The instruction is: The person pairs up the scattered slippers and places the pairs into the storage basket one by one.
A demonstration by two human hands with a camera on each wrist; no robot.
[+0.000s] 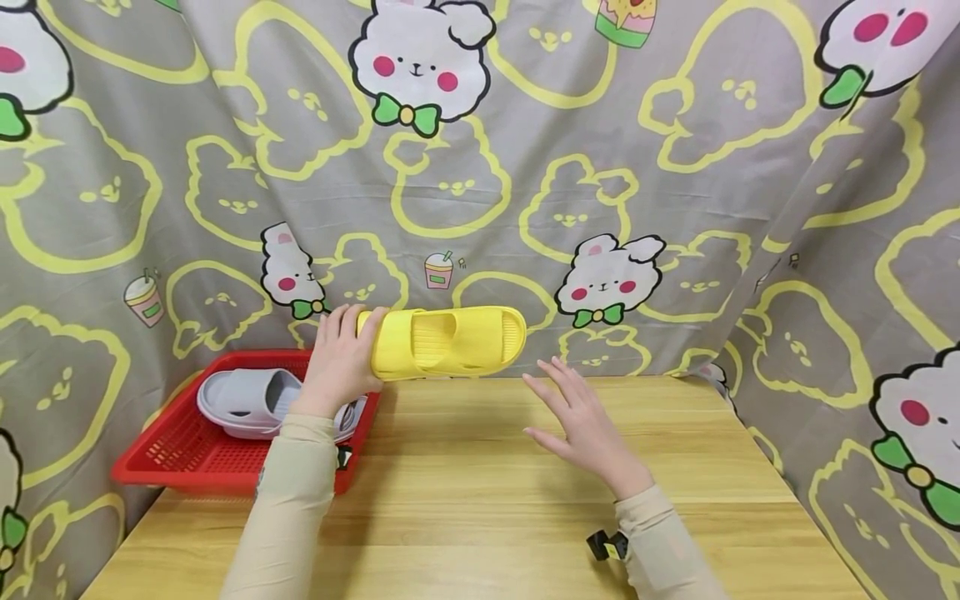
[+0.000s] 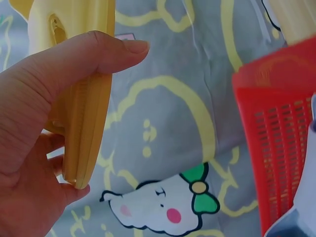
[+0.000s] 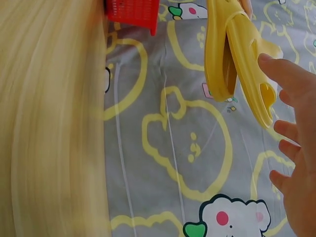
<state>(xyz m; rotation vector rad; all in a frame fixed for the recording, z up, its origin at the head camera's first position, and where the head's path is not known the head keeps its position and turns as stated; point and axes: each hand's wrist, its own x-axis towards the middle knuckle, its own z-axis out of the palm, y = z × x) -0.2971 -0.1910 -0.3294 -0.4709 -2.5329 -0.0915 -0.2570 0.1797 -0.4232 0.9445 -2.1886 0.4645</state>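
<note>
A pair of yellow slide slippers [image 1: 480, 342] is held up in the air above the back of the table. My left hand [image 1: 341, 358] grips them at one end; in the left wrist view its thumb [image 2: 118, 54] lies across the slippers' edge. Two slippers [image 3: 242, 59] side by side show in the right wrist view, with a gap between them. My right hand [image 1: 585, 417] is off their other end in the head view, fingers spread and holding nothing. Grey slippers [image 1: 247, 404] lie in a red basket [image 1: 187, 479] beneath my left arm.
The red basket stands at the left of the wooden table [image 1: 525, 517], partly hidden by my left forearm. Behind and beside the table hangs a grey curtain [image 1: 510, 225] with cartoon prints. A small black device [image 1: 606, 546] is at my right wrist.
</note>
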